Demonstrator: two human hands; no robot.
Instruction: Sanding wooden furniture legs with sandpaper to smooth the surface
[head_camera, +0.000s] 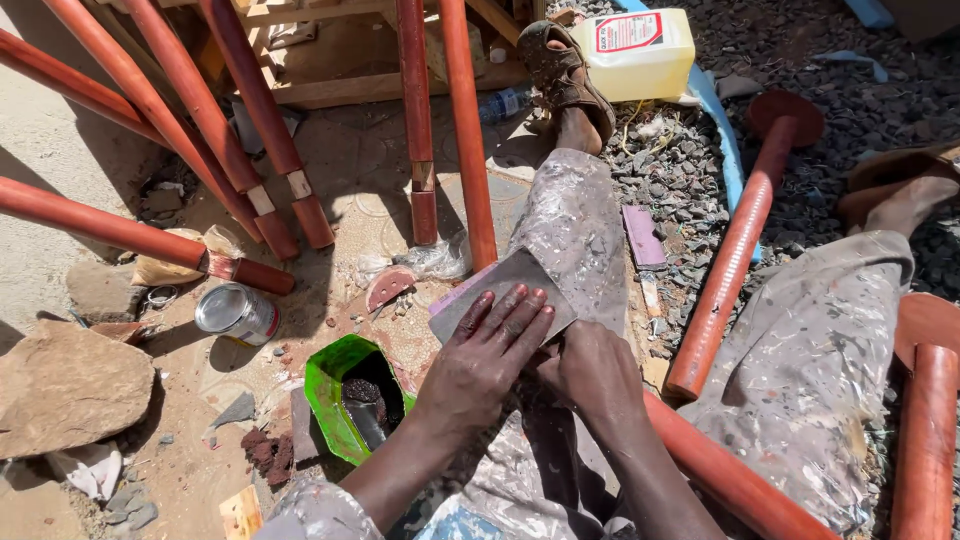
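Left hand (487, 355) is lying flat, fingers spread, pressing a grey sheet of sandpaper (500, 290) down onto the paint-spattered trouser leg (575, 225); palm open, not clutching. Right hand (590, 372) is curling beside it at 4 o'clock, fingers tucked under the sheet's lower edge, apparently pinching it, though the pinch itself is hidden. Judging by this, the sheet is being folded or creased; the next move calls for a firm press along the fold. The sheet is reaching out toward 12 o'clock from the left fingertips. A red-brown turned wooden leg (730, 480) is resting under the right forearm. A green cut container (335, 385) is sitting at 9 o'clock.
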